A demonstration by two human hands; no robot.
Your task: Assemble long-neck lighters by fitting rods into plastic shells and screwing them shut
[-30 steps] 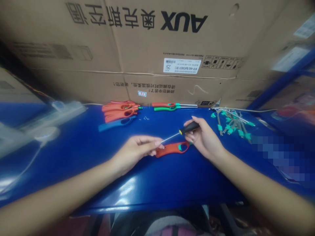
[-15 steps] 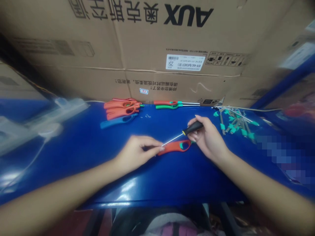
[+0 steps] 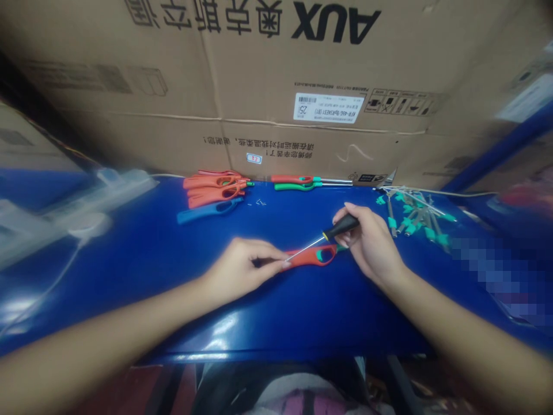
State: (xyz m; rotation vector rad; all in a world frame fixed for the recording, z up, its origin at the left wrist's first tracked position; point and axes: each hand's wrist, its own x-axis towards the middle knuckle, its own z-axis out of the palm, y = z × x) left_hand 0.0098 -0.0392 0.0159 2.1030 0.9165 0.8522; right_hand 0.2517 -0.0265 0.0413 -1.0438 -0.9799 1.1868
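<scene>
Here, near the centre of the frame, an orange lighter (image 3: 311, 256) lies on the blue table (image 3: 302, 323), its finger hole and green trigger toward the right. The left hand (image 3: 244, 265) pinches the lighter's left end between thumb and fingers. The right hand (image 3: 367, 239) is closed around the black handle of a screwdriver (image 3: 339, 227), whose thin shaft slants down leftward across the lighter to the left hand's fingertips; what exactly the tip touches cannot be told.

In the upper middle, an orange-and-green pair of lighters (image 3: 296, 186) with metal tubes lies side by side. Left of them sit several orange handles (image 3: 216, 195) in a bunch, a blue handle (image 3: 207, 211) just below, and some tiny pale bits (image 3: 260, 202) near its right end. Metal tubes with green parts (image 3: 410, 216) are heaped at the right. A blurred power strip (image 3: 116, 199) occupies the left side, and printed cardboard (image 3: 259, 69) fills the top.
</scene>
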